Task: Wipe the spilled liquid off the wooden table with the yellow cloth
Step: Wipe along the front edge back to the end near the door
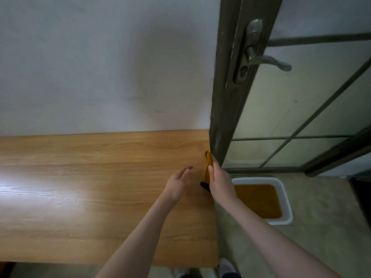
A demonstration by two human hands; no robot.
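The wooden table (90,187) fills the lower left, against a grey wall. At its right edge my right hand (219,181) grips the yellow cloth (207,167), which stands bunched and narrow along the table's far right side; a small black tag shows at its lower end. My left hand (177,183) hovers just left of the cloth above the tabletop, fingers apart, holding nothing. I cannot make out any liquid on the wood; a bright glare lies on its left part.
A white rectangular tub (285,199) of brownish liquid sits on the concrete floor right of the table. A dark-framed glass door (226,109) with a metal lever handle (269,61) stands close to the table's right corner. Shoes show below the table's near edge.
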